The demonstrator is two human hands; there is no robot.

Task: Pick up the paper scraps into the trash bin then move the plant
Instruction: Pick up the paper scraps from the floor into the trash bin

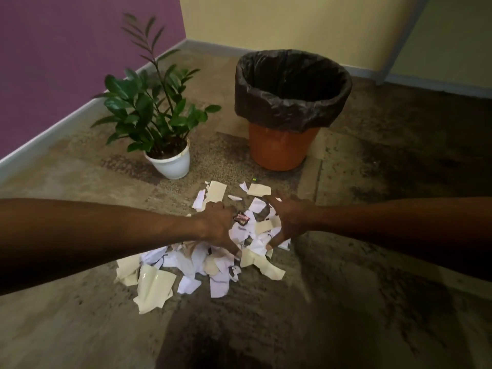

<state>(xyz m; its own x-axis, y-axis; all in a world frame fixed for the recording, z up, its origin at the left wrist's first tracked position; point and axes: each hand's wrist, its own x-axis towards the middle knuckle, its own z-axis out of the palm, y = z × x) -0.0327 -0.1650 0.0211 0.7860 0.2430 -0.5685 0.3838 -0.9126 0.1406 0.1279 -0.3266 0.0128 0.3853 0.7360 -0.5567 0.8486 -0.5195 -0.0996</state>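
Head view, looking down at a floor corner.

Paper scraps (pixel 202 262): 1 loose heap of white and cream torn pieces on the mottled concrete floor (pixel 346 288), in front of the plant and the bin. A few strays lie at the far edge, nearer the bin. None seen inside the bin, whose interior is dark.

Left hand (pixel 217 225): palm down on the left side of the heap. Fingers are curled into the scraps at the far edge, gripping them, and the thumb stretches toward the near side.

Right hand (pixel 290 219): palm down on the right side of the heap. Fingers are spread and fairly straight, resting on the scraps, with the thumb pointing back toward the person. The fingertips are blurred. It is not closed round anything.

1 small red-and-black wrapper (pixel 241 218) lies on the heap between the 2 hands.

Trash bin (pixel 282 150): orange, upright, with a black liner (pixel 292 113) folded over the rim. It stands beyond the heap, to the right.

Plant (pixel 149 110): green, in a white pot (pixel 171 165), upright, left of the bin, well apart from it and near the purple wall (pixel 66 49). Neither hand touches it
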